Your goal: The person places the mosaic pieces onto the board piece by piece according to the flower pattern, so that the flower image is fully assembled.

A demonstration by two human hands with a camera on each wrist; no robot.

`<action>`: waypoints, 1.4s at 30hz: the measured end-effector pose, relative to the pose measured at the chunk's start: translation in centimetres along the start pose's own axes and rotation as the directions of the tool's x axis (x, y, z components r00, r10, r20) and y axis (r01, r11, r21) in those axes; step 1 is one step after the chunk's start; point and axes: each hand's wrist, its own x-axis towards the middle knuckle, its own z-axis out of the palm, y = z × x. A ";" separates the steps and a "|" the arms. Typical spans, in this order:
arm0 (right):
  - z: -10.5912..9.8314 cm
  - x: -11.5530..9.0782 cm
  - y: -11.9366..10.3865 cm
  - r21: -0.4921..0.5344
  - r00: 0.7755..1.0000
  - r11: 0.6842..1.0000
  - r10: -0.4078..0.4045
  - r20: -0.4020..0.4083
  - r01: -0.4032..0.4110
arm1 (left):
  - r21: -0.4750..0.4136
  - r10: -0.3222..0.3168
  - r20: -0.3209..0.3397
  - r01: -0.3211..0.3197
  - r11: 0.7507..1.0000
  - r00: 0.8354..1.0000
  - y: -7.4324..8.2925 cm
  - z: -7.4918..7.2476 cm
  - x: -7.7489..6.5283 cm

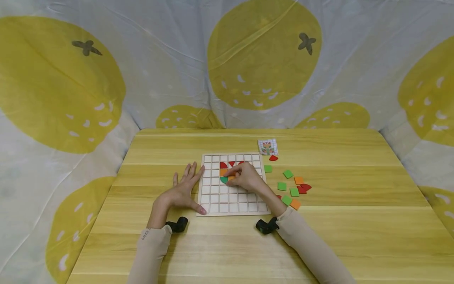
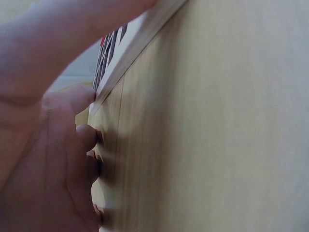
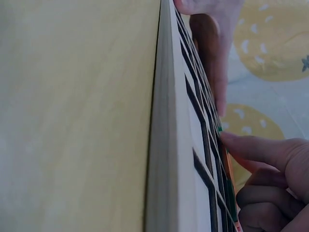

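A square wooden grid board (image 1: 214, 198) lies on the table. My left hand (image 1: 180, 193) is spread at its left side, thumb on the near left corner and a fingertip at the left edge; the left wrist view shows the thumb over the board's rim (image 2: 133, 46). With thumb and forefinger my right hand (image 1: 244, 176) pinches a green quarter-circle tile (image 1: 224, 180) at a cell in the middle of the grid. Above it sit an orange square tile (image 1: 223, 172), a red quarter-circle tile (image 1: 223, 165) and a red triangle tile (image 1: 231, 163). Fingers partly hide neighbouring tiles.
Right of the board lie loose tiles: several green squares (image 1: 288, 174), orange squares (image 1: 295, 204) and red pieces (image 1: 273, 157). A small pattern card (image 1: 268, 147) lies behind them. A patterned cloth (image 1: 166, 71) hangs beyond the table (image 1: 220, 252).
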 end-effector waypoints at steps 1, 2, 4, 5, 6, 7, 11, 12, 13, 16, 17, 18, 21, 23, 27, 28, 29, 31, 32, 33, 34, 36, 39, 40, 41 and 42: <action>0.0 0.0 0.0 0.003 1.000 1.000 0.005 -0.002 -0.005 | -0.003 0.000 0.000 0.000 1.000 1.000 0.0 0.0 0.0; 0.0 0.0 -0.1 0.002 1.000 1.000 0.009 -0.004 -0.009 | -0.007 0.001 0.000 -0.001 1.000 1.000 -0.1 0.0 0.0; 0.1 0.0 -0.2 0.002 1.000 1.000 0.019 -0.010 -0.019 | -0.011 0.002 0.001 -0.002 1.000 1.000 -0.1 0.0 0.0; 0.1 -0.1 -0.2 0.004 1.000 1.000 0.025 -0.012 -0.025 | -0.012 0.002 0.002 -0.001 1.000 1.000 -0.1 0.0 0.0; 0.1 -0.1 -0.2 0.002 1.000 1.000 0.026 -0.015 -0.026 | -0.011 0.001 0.002 -0.001 1.000 1.000 -0.1 0.0 0.1; 0.1 -0.1 -0.2 -0.001 1.000 1.000 0.025 -0.016 -0.025 | -0.008 -0.001 0.003 0.001 1.000 1.000 -0.1 0.0 0.1; -0.2 -0.1 0.0 0.004 1.000 1.000 0.006 -0.014 -0.006 | 0.002 -0.003 0.002 0.003 1.000 1.000 -0.1 0.0 0.1; -0.3 -0.1 0.0 0.010 1.000 1.000 0.005 -0.011 -0.005 | 0.004 -0.003 0.002 0.003 1.000 1.000 -0.1 0.0 0.1; -0.6 -0.2 0.0 0.017 1.000 1.000 0.003 -0.009 -0.003 | 0.006 -0.003 0.002 0.003 1.000 1.000 0.0 0.0 0.1; -1.8 -0.6 0.0 0.060 1.000 0.998 0.018 -0.003 -0.018 | 0.004 -0.003 0.004 0.003 1.000 1.000 0.0 0.0 0.1; -2.3 -0.7 0.0 0.073 1.000 0.997 0.027 -0.004 -0.027 | 0.003 -0.003 0.006 0.003 1.000 1.000 0.1 0.0 0.1; -2.8 -0.9 0.1 0.078 0.999 0.996 0.033 -0.010 -0.032 | 0.002 -0.003 0.006 0.003 1.000 1.000 0.1 0.0 0.1; -4.5 -1.4 0.7 0.093 0.999 0.995 0.044 -0.028 -0.041 | 0.000 -0.003 0.006 0.003 1.000 1.000 0.1 0.0 0.1; -5.7 -1.8 1.3 0.084 0.998 0.995 0.050 -0.048 -0.045 | 0.002 -0.004 0.004 0.004 1.000 1.000 0.0 0.0 0.1; -7.9 -2.8 2.8 0.066 0.995 0.996 0.065 -0.075 -0.060 | 0.003 -0.004 0.003 0.004 1.000 1.000 0.0 0.0 0.1; -8.4 -3.0 3.3 0.061 0.995 0.996 0.066 -0.079 -0.062 | 0.003 -0.004 0.003 0.004 1.000 1.000 0.0 0.0 0.1; -8.9 -3.3 3.7 0.065 0.994 0.996 0.070 -0.080 -0.065 | 0.003 -0.004 0.004 0.004 1.000 1.000 0.0 0.0 0.1; -9.8 -3.7 4.5 0.071 0.993 0.994 0.083 -0.087 -0.077 | 0.000 -0.005 0.006 0.005 1.000 1.000 0.1 0.0 0.2; -10.2 -3.9 4.9 0.078 0.992 0.993 0.090 -0.091 -0.083 | -0.001 -0.004 0.007 0.004 1.000 1.000 0.1 0.0 0.2; -10.6 -4.1 5.2 0.084 0.991 0.992 0.097 -0.094 -0.089 | -0.002 -0.004 0.008 0.004 1.000 1.000 0.1 0.0 0.2; -10.9 -4.2 5.5 0.083 0.990 0.992 0.099 -0.095 -0.091 | -0.002 -0.004 0.009 0.004 1.000 1.000 0.1 0.0 0.2; -11.5 -4.3 6.0 0.086 0.989 0.991 0.112 -0.097 -0.104 | -0.002 -0.001 0.009 0.001 1.000 1.000 0.0 0.0 0.2; -12.2 -4.3 6.5 0.087 0.987 0.988 0.131 -0.092 -0.124 | -0.001 -0.001 0.009 0.001 1.000 1.000 0.0 0.1 0.1; -12.3 -4.3 6.6 0.086 0.986 0.987 0.140 -0.089 -0.132 | 0.001 -0.001 0.008 0.001 1.000 1.000 -0.1 0.1 0.1; -12.5 -4.3 6.7 0.089 0.985 0.986 0.150 -0.088 -0.142 | 0.001 -0.002 0.006 0.002 1.000 1.000 -0.1 0.1 0.1; -12.6 -4.3 6.7 0.090 0.984 0.985 0.157 -0.088 -0.149 | 0.003 -0.005 0.006 0.005 1.000 1.000 -0.1 0.1 0.1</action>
